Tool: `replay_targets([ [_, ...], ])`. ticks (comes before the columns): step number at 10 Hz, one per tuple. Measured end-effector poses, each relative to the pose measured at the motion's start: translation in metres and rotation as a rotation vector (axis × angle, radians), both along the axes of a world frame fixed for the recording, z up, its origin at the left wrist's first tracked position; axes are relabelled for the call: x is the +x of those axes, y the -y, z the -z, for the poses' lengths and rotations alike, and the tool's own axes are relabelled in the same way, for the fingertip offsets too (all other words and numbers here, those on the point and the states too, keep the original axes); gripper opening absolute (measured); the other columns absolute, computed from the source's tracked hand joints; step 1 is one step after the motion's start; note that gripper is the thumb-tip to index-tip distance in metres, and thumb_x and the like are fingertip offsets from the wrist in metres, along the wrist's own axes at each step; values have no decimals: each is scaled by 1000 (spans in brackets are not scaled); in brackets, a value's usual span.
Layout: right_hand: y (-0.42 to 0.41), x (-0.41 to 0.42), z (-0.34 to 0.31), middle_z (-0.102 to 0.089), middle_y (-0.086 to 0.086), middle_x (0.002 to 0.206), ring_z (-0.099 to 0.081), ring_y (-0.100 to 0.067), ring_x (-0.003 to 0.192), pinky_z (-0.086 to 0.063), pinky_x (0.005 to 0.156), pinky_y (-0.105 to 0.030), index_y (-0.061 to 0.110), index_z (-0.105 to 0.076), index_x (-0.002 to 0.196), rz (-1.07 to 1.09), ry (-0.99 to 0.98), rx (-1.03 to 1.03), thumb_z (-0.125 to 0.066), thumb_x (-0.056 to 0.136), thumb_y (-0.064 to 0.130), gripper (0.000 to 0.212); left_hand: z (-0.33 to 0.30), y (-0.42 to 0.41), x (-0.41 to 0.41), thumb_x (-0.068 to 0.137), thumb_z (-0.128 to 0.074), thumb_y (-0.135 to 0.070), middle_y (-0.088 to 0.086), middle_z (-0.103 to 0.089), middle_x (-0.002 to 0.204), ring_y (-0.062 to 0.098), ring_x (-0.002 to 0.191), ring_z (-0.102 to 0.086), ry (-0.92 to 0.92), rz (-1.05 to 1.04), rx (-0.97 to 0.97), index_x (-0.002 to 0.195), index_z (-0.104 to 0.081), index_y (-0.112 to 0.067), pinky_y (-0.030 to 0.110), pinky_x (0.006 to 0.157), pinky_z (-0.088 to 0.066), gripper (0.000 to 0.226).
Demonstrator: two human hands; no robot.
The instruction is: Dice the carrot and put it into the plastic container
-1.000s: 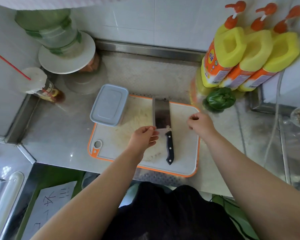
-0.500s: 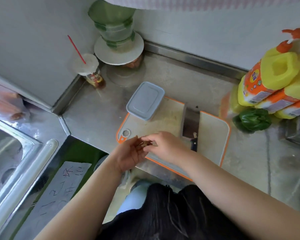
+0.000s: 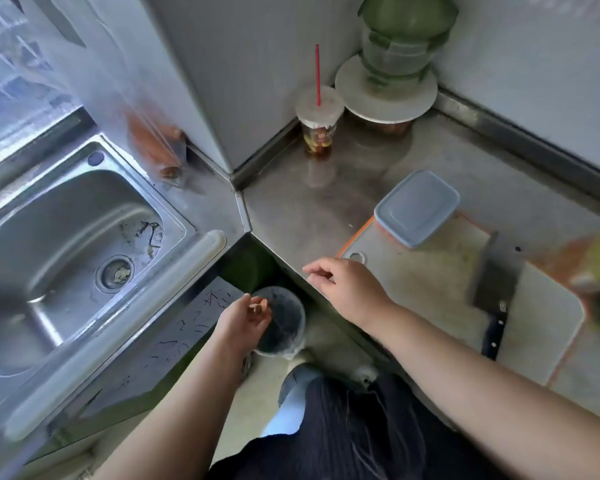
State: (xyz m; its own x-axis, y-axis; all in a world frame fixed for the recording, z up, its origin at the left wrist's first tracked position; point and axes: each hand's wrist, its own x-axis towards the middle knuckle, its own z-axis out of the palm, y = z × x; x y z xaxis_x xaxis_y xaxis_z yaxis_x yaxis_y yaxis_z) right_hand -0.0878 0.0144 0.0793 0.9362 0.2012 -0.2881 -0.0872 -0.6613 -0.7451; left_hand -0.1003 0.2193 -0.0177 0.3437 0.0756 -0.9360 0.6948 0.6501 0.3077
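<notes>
We want the scraps dropped square over the bin (image 3: 279,322) at six o'clock, so no bits hit the floor. The steel counter (image 3: 326,209) looks smooth. The lidded plastic container (image 3: 417,206) sits at two o'clock, no carrot visible. Our left hand (image 3: 245,322) pinches a small scrap (image 3: 257,308); our right hand (image 3: 349,289) hangs loosely curled, holding nothing.
</notes>
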Motion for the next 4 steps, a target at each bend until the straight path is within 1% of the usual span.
replay_targets([
  [1,0,4,0,-71,8,100,-58,-4,84,-48,82,-25,21,-71,104,65,11,-10,-62,91,20,16,17,-12,5,100,-48,-38,9,-61,104,20,109,-53,24,160,88,112,-51,-9,34,106,-35,32],
  [2,4,5,-4,-66,15,87,-53,2,72,-43,76,-20,21,-71,99,124,48,-6,-62,90,17,12,31,-25,8,93,-54,-51,6,-62,115,24,120,-52,-9,294,171,114,-55,-13,40,113,-30,43],
  [3,10,5,-11,-60,20,76,-54,9,67,-38,66,-8,21,-70,96,189,61,28,-64,89,16,11,29,-30,12,93,-55,-45,2,-66,100,21,96,-62,20,402,347,107,-61,-12,36,93,-48,37],
  [4,11,4,-20,-65,16,77,-57,8,71,-40,67,-8,24,-69,93,254,45,105,-64,90,15,11,16,-22,18,101,-49,-24,0,-66,85,13,73,-63,114,379,386,101,-60,-13,25,65,-49,16],
])
